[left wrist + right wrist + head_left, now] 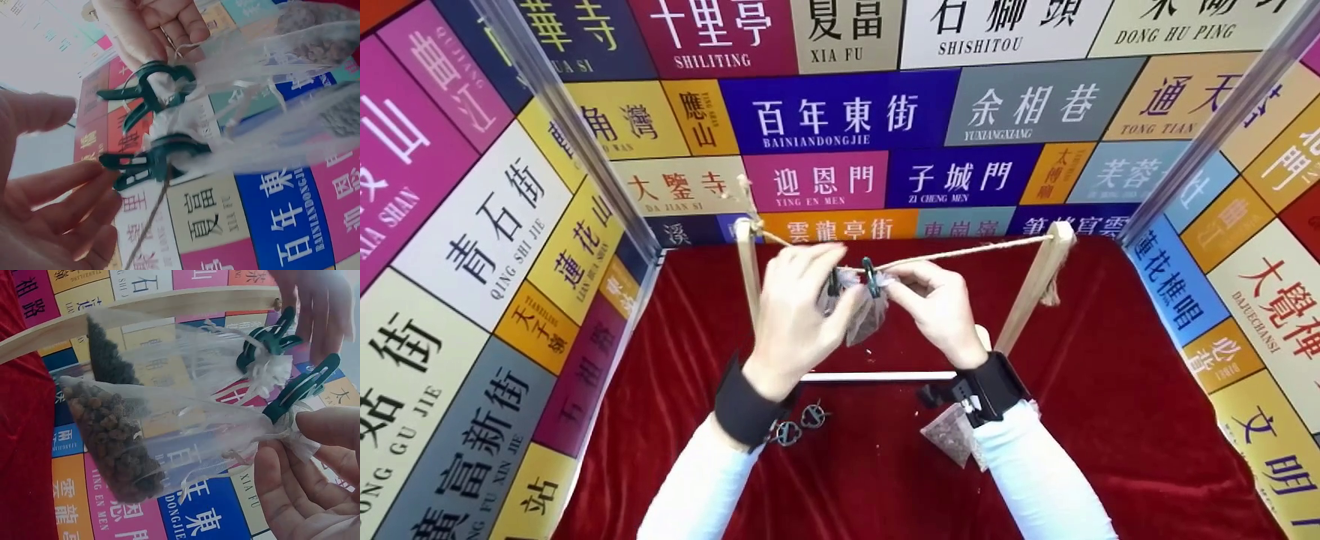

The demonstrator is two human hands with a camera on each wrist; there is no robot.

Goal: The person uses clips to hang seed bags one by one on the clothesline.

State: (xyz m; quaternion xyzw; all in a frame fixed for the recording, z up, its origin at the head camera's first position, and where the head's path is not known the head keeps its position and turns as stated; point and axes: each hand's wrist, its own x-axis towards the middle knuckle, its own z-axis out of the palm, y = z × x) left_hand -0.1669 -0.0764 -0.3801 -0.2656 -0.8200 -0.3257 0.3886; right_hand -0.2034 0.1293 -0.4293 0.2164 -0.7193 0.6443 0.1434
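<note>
A string [975, 251] spans two wooden posts, and two green spring clips [160, 93] sit on it side by side, clamped over the gathered tops of sheer mesh bags. The nearer bag in the right wrist view [115, 444] holds brown lumpy bits; the other [109, 354] holds darker small grains. My right hand [941, 300] pinches the nearer bag's gathered top between thumb and fingers, close beside its clip. With thumb apart from fingers, my left hand [802, 307] is at the handles of the other clip [157, 160]; whether a fingertip touches them is unclear.
The wooden posts [1031, 292] stand left and right on red cloth [870, 480], with a pale bar [877, 376] low between them. Two ring-shaped pieces [813, 415] lie near my left wrist. Another filled mesh bag [949, 435] lies below my right wrist. Sign-patterned walls enclose the table.
</note>
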